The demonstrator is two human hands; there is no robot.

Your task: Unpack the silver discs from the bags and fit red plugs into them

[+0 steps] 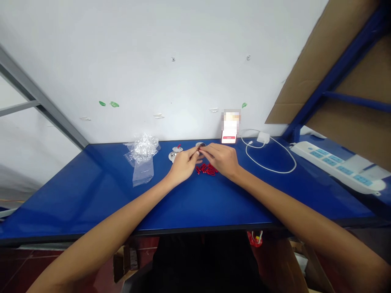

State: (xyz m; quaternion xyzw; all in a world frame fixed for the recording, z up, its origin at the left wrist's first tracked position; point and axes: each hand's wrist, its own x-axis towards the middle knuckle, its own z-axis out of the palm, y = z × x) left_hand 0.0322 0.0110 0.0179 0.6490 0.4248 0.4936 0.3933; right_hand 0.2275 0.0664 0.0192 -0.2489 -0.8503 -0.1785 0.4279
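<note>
Over the back middle of the blue table, my left hand (184,165) and my right hand (225,159) meet at the fingertips. Both pinch a small round disc (200,147) that looks dark and shiny; its details are partly hidden by the fingers. Just below the hands lies a loose pile of short red cord loops (209,169). Beside my left hand rests a pale round disc (172,156), partly covered by that hand. Behind it is another pale disc (177,149) with a red piece on top.
Crumpled clear plastic bags (143,152) lie left of the hands. A lit phone (229,130) leans against the wall at the back. To the right are a white charger with its cable (263,137) and a long white power strip (339,167). The blue table (195,207) ends at a dark front edge.
</note>
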